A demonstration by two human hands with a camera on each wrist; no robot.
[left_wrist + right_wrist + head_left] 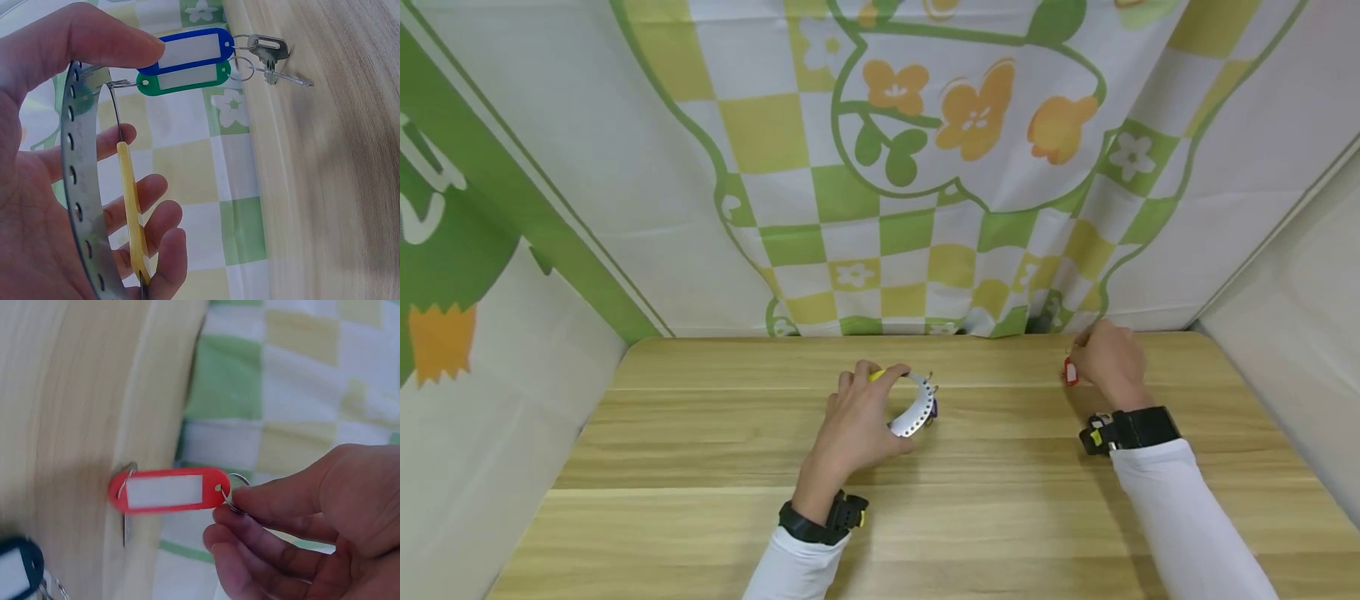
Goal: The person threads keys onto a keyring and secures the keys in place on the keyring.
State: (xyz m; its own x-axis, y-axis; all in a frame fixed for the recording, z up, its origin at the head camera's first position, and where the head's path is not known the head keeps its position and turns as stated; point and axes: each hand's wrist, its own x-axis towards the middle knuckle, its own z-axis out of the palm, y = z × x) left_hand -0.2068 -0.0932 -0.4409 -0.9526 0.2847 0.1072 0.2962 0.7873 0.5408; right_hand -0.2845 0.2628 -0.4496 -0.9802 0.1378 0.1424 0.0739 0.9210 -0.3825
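Observation:
My left hand (857, 421) holds a perforated metal key hoop (919, 412) upright over the table, thumb on one side and fingers on the other. The hoop has a yellow handle (130, 200). In the left wrist view, a blue key tag (151, 67) overlaps a green key tag (187, 80) by the thumb, and a silver key (270, 47) dangles beyond them. Farther right, my right hand (1112, 358) pinches the small split ring (239, 477) of a red key tag (165, 491) between thumb and index finger. Its key (126, 531) hangs mostly hidden behind the tag.
A dark key tag (22, 569) with a white label shows at the lower left of the right wrist view. Both hands are above a wooden table (737, 450). A checked, flowered cloth (850, 242) hangs along its back edge, with white panels at both sides.

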